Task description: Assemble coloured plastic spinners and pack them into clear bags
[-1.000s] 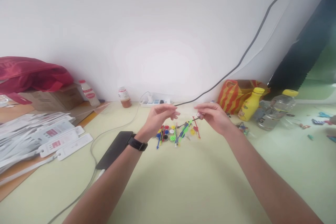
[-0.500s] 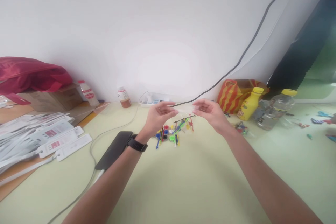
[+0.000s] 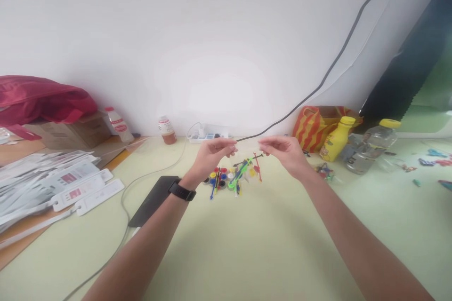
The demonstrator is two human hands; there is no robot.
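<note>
My left hand [image 3: 214, 154] and my right hand [image 3: 283, 151] are raised over the table, thumbs and fingers pinched. Between them stretches a faint see-through piece of plastic [image 3: 247, 147], apparently a small clear bag; its outline is hard to make out. Below and behind it lies a pile of small coloured plastic parts [image 3: 231, 176]. Among these are a green and blue stick-like piece [image 3: 242, 172], a red arrow-shaped piece [image 3: 257, 168] and several round discs. A black watch band [image 3: 182, 191] circles my left wrist.
A black phone [image 3: 152, 202] with a cable lies by my left forearm. White tags [image 3: 76, 178] are heaped at left. A power strip [image 3: 208, 135] stands against the wall. At right are a striped bag [image 3: 307, 127], a yellow bottle [image 3: 337, 140] and a clear bottle [image 3: 370, 148].
Both hands have shifted slightly and their fingers are pinched more closely. The plastic between them looks fainter, and more of the coloured parts shows behind it.
</note>
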